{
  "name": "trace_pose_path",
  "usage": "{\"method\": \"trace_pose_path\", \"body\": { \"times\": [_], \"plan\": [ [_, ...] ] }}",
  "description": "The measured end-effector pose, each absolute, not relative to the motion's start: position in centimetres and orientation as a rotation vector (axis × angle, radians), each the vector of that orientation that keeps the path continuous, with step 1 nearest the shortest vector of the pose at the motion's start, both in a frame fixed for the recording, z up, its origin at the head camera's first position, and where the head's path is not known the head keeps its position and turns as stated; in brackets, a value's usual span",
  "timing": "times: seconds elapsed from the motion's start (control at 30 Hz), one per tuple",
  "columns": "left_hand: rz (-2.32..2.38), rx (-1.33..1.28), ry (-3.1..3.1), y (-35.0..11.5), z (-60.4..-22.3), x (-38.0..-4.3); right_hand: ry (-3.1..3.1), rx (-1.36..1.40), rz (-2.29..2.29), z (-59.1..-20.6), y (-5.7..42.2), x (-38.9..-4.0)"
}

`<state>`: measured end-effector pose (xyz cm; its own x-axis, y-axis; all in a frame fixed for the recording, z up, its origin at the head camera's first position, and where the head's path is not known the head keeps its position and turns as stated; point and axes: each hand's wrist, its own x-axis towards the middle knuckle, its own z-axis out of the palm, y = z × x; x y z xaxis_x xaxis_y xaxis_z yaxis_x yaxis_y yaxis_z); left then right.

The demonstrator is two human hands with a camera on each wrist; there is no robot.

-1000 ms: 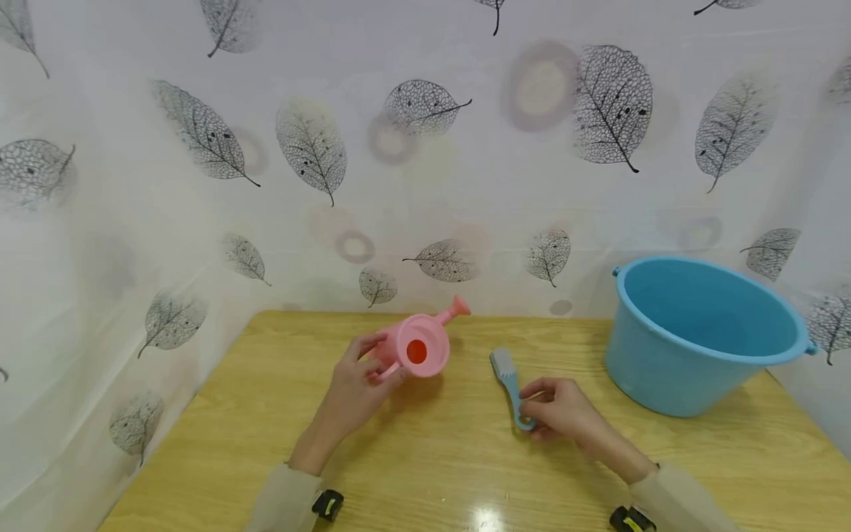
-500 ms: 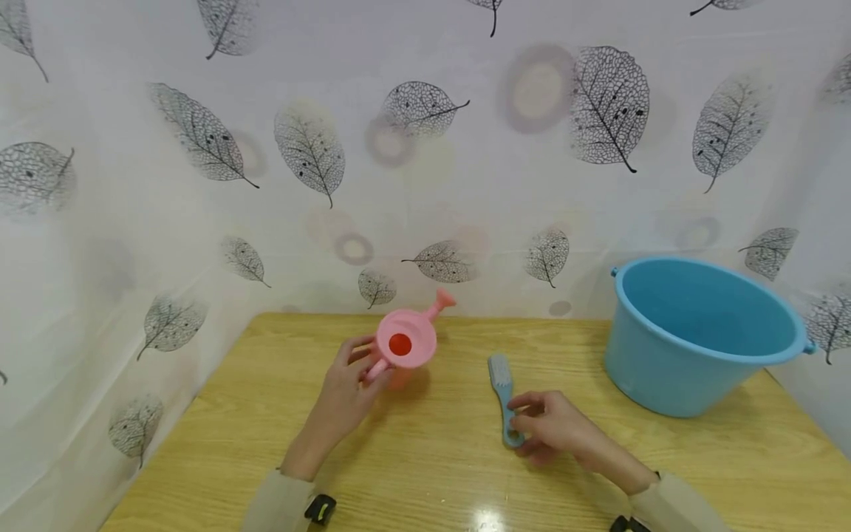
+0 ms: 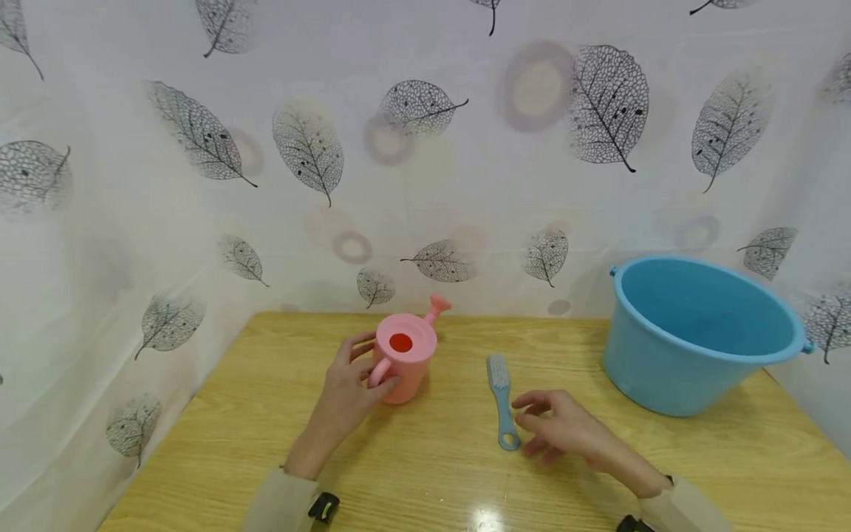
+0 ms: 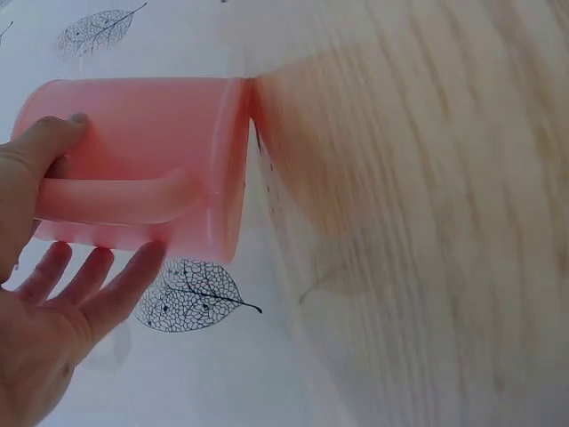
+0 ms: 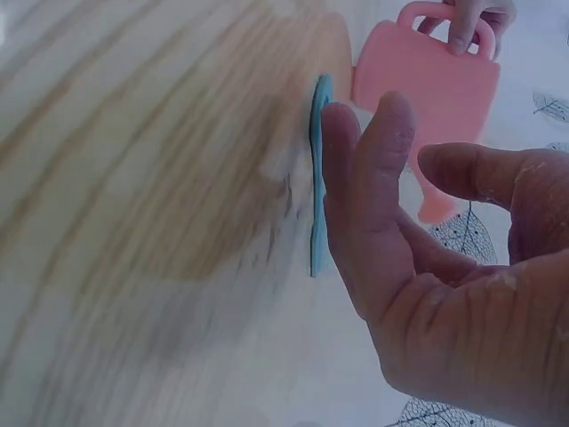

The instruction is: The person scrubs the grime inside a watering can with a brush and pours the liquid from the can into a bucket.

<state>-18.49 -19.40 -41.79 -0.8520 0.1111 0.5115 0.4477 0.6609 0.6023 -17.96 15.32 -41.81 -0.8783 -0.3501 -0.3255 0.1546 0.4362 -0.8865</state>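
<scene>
A pink watering can (image 3: 403, 362) stands nearly upright on the table, its spout toward the back right and its top opening showing red-orange inside. My left hand (image 3: 346, 391) holds it at the handle side, thumb and fingers on either side of the handle (image 4: 124, 197). To the right lies a small blue-grey brush (image 3: 501, 406), bristles up, with a hole at its handle end. My right hand (image 3: 565, 428) hovers just right of the brush handle, fingers loosely bent and holding nothing. In the right wrist view the brush (image 5: 318, 178) appears edge-on beside the fingertips.
A large blue bucket (image 3: 671, 377) stands at the right of the wooden table (image 3: 425, 473). A white curtain (image 3: 459, 177) with a leaf print hangs along the back and left side.
The watering can has gone from tilted to nearly upright, moving slightly left and down. The brush has been laid down, moved a little nearer me, and my right hand has let go of it.
</scene>
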Motion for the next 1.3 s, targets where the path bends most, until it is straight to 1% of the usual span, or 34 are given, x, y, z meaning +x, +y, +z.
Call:
{"method": "trace_pose_path", "body": {
  "times": [0.23,0.4,0.57,0.83,1.07,1.2,1.3],
  "plan": [
    [-0.898,-0.498,-2.419,-19.3,-41.7,-18.4,2.291,-0.2,-1.413,-40.2,17.9,-17.8],
    [-0.762,-0.587,-2.364,-19.1,-41.4,-18.3,2.485,-0.239,-1.396,-37.6,20.5,-17.8],
    [-0.637,-0.635,-2.329,-18.8,-41.2,-18.3,2.641,-0.209,-1.414,-34.8,23.4,-17.7],
    [-0.511,-0.667,-2.319,-18.3,-40.3,-18.1,2.83,-0.226,-1.539,-32.2,27.9,-17.7],
    [-0.47,-0.666,-2.308,-18.3,-40.1,-18.1,3.046,-0.138,-1.472,-31.0,30.4,-18.1],
    [-0.444,-0.681,-2.297,-18.3,-40.1,-18.2,3.166,-0.028,-1.405,-30.8,32.3,-19.3],
    [-0.446,-0.699,-2.286,-18.3,-40.1,-18.3,3.211,0.034,-1.438,-30.6,33.9,-20.3]
  ]
}}
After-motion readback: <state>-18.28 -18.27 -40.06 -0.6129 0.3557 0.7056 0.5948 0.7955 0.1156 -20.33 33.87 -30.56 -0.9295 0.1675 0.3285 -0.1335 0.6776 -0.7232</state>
